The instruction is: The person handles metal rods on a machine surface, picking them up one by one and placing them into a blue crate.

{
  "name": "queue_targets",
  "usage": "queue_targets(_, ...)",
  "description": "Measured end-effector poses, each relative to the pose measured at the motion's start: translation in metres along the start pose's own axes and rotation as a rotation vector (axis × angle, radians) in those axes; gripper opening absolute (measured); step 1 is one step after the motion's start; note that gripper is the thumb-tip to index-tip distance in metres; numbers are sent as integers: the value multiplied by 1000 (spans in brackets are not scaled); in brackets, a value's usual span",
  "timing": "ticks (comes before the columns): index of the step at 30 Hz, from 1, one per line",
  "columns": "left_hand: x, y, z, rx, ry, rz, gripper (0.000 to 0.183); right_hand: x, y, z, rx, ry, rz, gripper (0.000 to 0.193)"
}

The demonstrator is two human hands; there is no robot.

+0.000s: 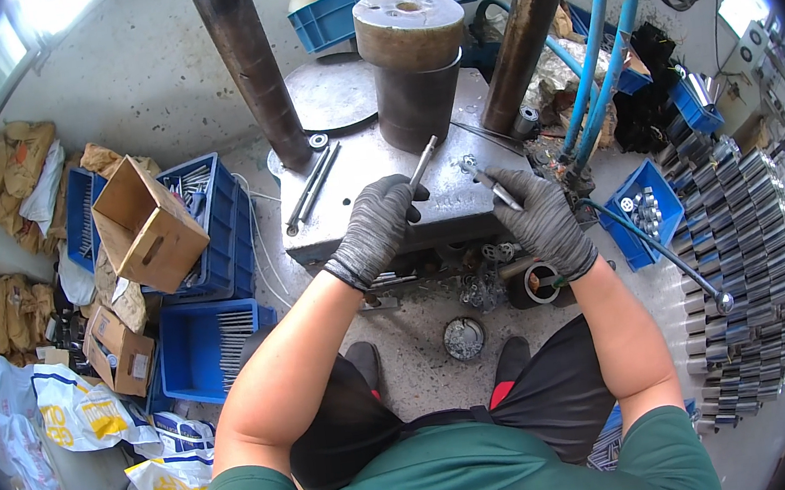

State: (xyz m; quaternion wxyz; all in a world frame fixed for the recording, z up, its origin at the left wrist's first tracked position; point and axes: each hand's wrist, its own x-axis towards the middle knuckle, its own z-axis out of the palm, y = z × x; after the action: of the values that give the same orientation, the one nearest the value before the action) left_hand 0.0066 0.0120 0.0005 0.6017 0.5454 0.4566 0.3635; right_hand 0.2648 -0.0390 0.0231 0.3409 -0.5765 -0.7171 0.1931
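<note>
Left grey-gloved hand (pixel 379 224) gripping slim silver metal rod (pixel 422 165), above grey steel press bed (pixel 361 158) | right grey-gloved hand (pixel 546 220) gripping knob-ended silver metal rod (pixel 494 186), near bed's right front corner | risk: slipping glove, rod drops past front edge

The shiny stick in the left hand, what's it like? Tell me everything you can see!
The stick is slim, straight and silvery-grey, and looks like metal. Its far end seems a bit narrower and darker. It tilts, with that end pointing away from the person and to the right. The gloved left hand grips its near end, so that part is hidden. It shows in front of the tall cylinder; I can't tell whether its tip touches anything.
</note>
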Motion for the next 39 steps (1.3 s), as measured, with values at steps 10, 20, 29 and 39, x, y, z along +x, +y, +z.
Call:
queue_targets(10,-6,2,-1,480,-33,326,28,-2,-1,-27,194,-179,186,52)
queue_targets(20,-12,12,-11,481,-123,273,28,-8,9,-38,151,-371,47,51)
queue_targets(29,-6,-1,-6,193,-196,200,29,-9,-13,-29,178,-414,44,50)
queue_targets(39,-4,-4,-6,189,-192,217,28,-6,-6,-18,57,-397,-32,49)
